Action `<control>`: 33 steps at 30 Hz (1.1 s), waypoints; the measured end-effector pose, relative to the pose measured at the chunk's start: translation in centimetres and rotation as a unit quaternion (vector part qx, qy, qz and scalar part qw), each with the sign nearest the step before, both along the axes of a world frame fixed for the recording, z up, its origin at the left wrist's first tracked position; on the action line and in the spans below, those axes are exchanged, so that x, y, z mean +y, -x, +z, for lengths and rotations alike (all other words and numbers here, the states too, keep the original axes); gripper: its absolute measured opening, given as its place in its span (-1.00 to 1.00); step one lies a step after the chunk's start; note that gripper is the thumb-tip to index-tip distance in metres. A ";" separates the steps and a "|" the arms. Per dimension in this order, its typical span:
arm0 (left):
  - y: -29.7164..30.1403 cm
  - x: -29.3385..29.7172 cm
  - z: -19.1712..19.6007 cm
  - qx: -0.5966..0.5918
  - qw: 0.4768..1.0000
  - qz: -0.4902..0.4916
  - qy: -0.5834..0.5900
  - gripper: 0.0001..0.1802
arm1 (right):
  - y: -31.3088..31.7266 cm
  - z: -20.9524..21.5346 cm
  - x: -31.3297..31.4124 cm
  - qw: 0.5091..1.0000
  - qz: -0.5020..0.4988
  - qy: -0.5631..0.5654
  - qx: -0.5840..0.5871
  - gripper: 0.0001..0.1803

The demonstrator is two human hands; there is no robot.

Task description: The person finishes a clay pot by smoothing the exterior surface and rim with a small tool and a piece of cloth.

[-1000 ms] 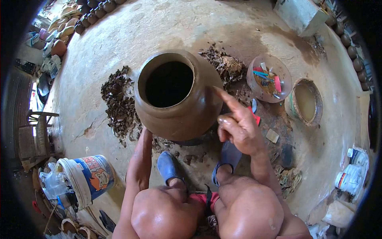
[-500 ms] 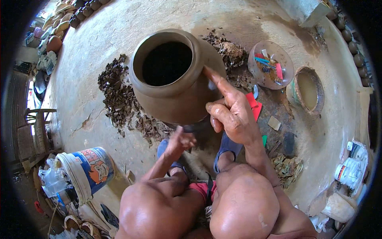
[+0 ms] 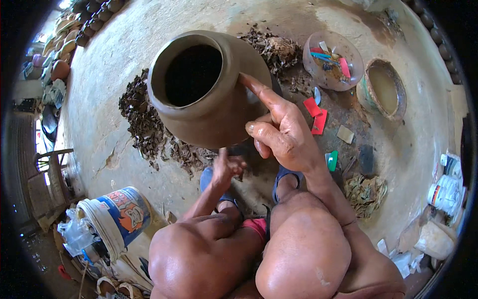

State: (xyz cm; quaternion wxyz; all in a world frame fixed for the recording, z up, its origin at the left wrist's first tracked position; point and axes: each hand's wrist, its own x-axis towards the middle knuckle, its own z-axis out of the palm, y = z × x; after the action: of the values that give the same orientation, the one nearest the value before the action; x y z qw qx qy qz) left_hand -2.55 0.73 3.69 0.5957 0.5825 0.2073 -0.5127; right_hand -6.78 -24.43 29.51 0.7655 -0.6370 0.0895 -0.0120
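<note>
Head view shows us a large brown clay pot (image 3: 214,122) at the middle of the scene, its wide round mouth tilted toward the left and its inside dark. Our right hand (image 3: 289,132) is at the pot's right side: the index finger reaches out straight, its tip touching the shoulder just under the neck, while the thumb points left, apart from the bent remaining fingers, and nothing is pinched. Our left hand (image 3: 228,167) is under the near side of the pot, fingers loosely parted and a little blurred; we cannot tell for sure whether a fingertip touches the clay.

Dark, flaky scraps (image 3: 137,117) lie on the floor (image 3: 107,127) to the left of the pot, and more lie beyond its far right side. Farther right we see a translucent bowl (image 3: 323,82) holding small coloured pieces, and just beside it a round tub (image 3: 366,102) of cloudy water. Nearer than the bowl lie two red pieces (image 3: 318,122), a tan block (image 3: 345,134), a green piece (image 3: 333,160) and a dark slab (image 3: 366,158). A crumpled leafy heap (image 3: 366,196) is nearer still, and a blue-and-white bucket (image 3: 119,214) leans at near left.
</note>
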 end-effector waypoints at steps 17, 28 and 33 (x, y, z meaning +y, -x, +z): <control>-1.0 0.7 0.9 -0.147 0.984 -0.070 0.076 -0.21 | 0.0 -0.9 1.2 0.997 0.031 -0.054 -0.036 -0.12; 0.5 0.3 2.2 -0.034 0.986 -0.146 0.067 -0.31 | 0.1 -0.8 1.6 0.995 0.036 -0.081 -0.039 -0.08; -9.5 8.8 0.1 -0.075 0.995 0.069 -0.018 -0.46 | 0.1 0.2 2.6 0.992 0.052 -0.109 -0.044 -0.05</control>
State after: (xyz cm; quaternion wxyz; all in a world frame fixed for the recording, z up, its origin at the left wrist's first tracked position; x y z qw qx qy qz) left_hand 6.97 9.49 3.83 0.6333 0.6142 0.2107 -0.4211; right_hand -6.90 -21.79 29.69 0.8329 -0.5528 0.0234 0.0102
